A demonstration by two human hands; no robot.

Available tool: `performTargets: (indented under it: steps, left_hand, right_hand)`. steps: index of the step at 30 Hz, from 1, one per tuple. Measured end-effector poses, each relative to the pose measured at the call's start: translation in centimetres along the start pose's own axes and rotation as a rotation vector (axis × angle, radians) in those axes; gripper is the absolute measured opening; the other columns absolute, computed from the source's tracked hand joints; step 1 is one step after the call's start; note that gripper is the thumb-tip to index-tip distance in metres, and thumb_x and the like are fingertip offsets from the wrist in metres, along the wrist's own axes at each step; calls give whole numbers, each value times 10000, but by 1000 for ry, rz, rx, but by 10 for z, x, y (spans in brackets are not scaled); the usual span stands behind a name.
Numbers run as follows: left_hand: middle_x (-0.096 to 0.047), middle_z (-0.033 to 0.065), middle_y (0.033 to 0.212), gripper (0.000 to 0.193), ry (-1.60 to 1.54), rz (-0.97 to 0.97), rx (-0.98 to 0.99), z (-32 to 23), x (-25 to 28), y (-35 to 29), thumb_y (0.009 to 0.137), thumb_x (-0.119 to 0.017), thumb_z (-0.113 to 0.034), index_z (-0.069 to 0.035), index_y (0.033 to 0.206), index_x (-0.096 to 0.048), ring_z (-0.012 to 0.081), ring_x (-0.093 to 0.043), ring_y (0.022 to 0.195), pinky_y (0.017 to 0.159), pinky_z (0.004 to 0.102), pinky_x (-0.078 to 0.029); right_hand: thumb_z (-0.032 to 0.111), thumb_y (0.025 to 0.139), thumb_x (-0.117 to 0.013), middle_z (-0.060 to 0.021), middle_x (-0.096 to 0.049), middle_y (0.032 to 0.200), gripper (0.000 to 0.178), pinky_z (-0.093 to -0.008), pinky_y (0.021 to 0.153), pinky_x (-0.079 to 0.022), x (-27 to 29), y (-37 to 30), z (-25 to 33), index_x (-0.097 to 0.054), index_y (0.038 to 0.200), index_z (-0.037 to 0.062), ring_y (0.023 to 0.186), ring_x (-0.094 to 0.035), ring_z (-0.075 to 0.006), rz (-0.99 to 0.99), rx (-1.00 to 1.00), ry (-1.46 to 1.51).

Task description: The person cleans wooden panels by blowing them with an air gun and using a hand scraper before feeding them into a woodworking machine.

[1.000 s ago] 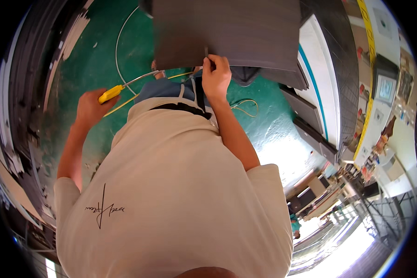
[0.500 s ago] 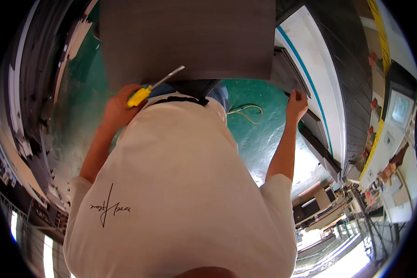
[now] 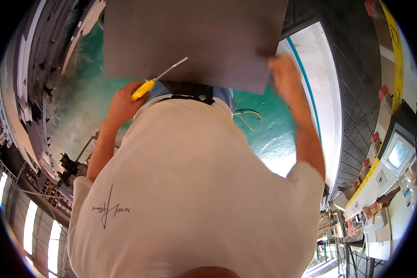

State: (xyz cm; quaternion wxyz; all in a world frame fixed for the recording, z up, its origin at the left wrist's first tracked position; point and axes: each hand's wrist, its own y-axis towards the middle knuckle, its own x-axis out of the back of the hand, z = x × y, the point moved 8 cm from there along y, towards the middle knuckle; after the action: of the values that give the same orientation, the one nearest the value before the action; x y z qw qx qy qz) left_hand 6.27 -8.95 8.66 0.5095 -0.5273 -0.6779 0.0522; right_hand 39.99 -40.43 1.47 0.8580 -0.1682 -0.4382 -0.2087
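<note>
Floor (image 3: 274, 121), green: behind the board and at both sides of it. Board (image 3: 194, 37), dark brown, flat: upper centre. Right hand (image 3: 285, 78), blurred: upper right, at the board's right edge; grip cannot be told. Left hand (image 3: 126, 103): left of centre, closed around a handle. Screwdriver (image 3: 146, 88), yellow-handled: left of centre, shaft slanting up rightward. Cord loop (image 3: 260, 122), yellow: right of centre, on the floor.

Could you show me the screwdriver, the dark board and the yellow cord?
Screwdriver (image 3: 144, 89): head view, on its yellow handle.
Dark board (image 3: 190, 34): head view, middle of its flat face.
Yellow cord (image 3: 261, 122): head view, right side of its loop.
</note>
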Motion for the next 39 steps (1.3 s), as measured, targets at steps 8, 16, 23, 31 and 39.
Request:
performTargets:
  steps: [8, 16, 23, 31, 39]
  left_hand:
    - [-685, 196, 787, 358, 134, 100, -56, -45, 8, 25, 858, -787, -397, -43, 871, -738, 418, -643, 743, 675, 464, -513]
    - [-698, 203, 765, 464, 360, -278, -42, -54, 66, 17, 857, -765, -483, -21, 852, -726, 398, -693, 727, 646, 489, -522]
    - [-679, 231, 744, 467, 44, -377, 161, -52, 123, 37, 951, -698, -442, 23, 907, -704, 451, -680, 769, 661, 496, -501]
    - [-581, -14, 785, 243, -572, -75, -23, -108, 44, -6, 938, -697, -177, -24, 1127, -692, 108, -586, 707, 636, 332, -475]
    - [-513, -33, 866, 526, -1263, -220, 34, -116, 42, 20, 889, -807, -322, -85, 1317, -614, 80, -487, 745, 673, 265, -434]
  right_hand:
    - [10, 888, -718, -113, -683, 921, 93, -378, 740, -546, 3, -149, 15, -726, 975, 41, 831, -675, -264, -172, -533, 336]
    - [47, 904, -750, -109, -650, 876, 95, -323, 657, -521, 130, -50, -25, -700, 970, 2, 696, -649, -202, -599, -297, 178]
    - [117, 962, -711, -96, -760, 868, 105, -336, 724, -562, 403, -30, -1, -720, 994, 17, 757, -731, -193, -1159, -276, -139]
    - [224, 935, -698, -103, -749, 1091, 204, -443, 885, -563, 594, -24, -56, -758, 1080, 93, 1031, -705, -294, -1017, -472, -1145]
    - [336, 896, -758, -243, -335, 1625, 925, -542, 1167, -353, 458, 43, -20, -253, 1633, 98, 1477, -375, -386, -928, -544, -881]
